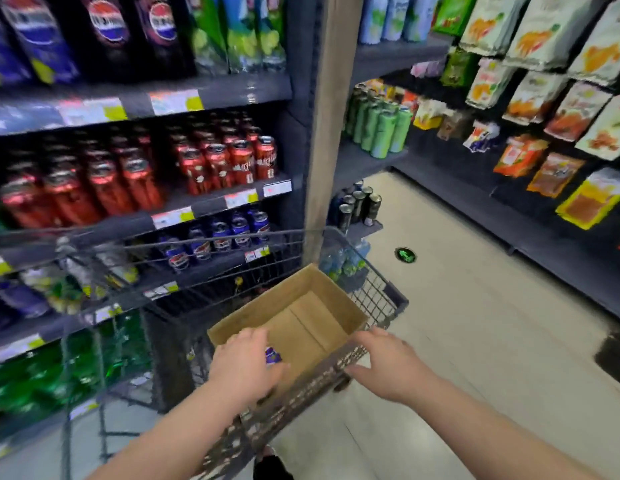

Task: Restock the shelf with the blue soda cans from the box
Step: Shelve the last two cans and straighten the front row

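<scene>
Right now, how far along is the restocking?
Nearly done, it seems: blue cans already line the shelf, and the box looks almost empty. The left hand reaches for one blue can inside; the right hand rests on the cart rim. That can is left to shelve.

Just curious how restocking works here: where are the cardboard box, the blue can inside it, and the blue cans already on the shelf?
cardboard box (331, 292): head view, its inner wall.
blue soda can (273, 355): head view, its visible side.
shelved blue cans (240, 231): head view, one can's label.
</scene>
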